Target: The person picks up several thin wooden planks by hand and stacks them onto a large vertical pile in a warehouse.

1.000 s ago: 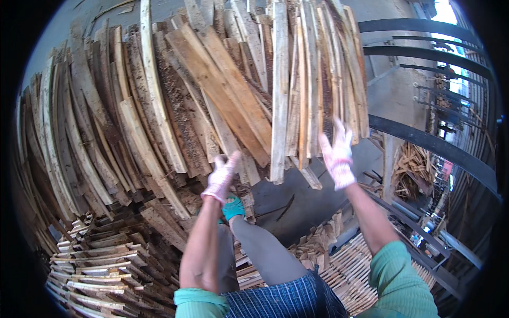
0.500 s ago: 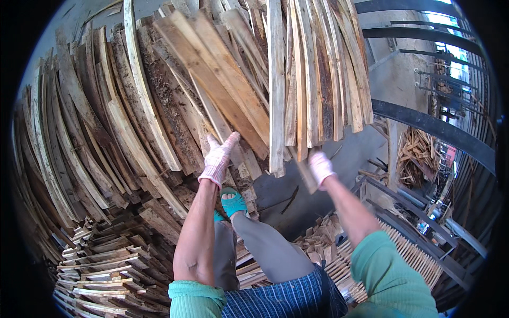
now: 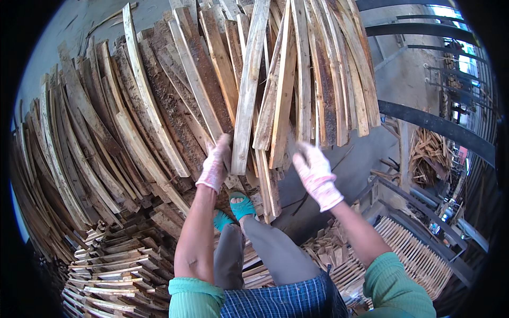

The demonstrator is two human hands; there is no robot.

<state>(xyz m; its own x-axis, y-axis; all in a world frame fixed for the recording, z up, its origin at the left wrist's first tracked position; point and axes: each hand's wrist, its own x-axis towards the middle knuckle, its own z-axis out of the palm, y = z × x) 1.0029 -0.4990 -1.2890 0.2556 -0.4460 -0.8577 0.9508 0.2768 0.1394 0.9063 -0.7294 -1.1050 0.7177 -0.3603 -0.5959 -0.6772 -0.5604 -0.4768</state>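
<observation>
My left hand (image 3: 214,165), in a pale pink-white work glove, is closed at the near end of a long wooden slat (image 3: 197,79) with a grey edge and brown face. My right hand (image 3: 317,174), gloved alike, has its fingers apart, slightly blurred, with nothing in them. It is just to the right of the near ends of several light slats. Between my hands, a pale slat (image 3: 247,100) and a yellowish slat (image 3: 282,95) lie at differing slants on the pile. Under them a narrow slat (image 3: 268,185) sticks out toward me.
Rough bark-edged boards (image 3: 154,100) spread across the left. A stack of cut wood (image 3: 114,275) stands at lower left. Dark metal bars (image 3: 440,130) run along the right, near a scrap-wood heap (image 3: 428,153) and a row of thin sticks (image 3: 413,254). My feet wear teal sandals (image 3: 242,206).
Slats between my hands have shifted left and fanned apart. The slanted brown boards above my left hand have changed position. My right hand has come away from the slat ends, its fingers spreading.
</observation>
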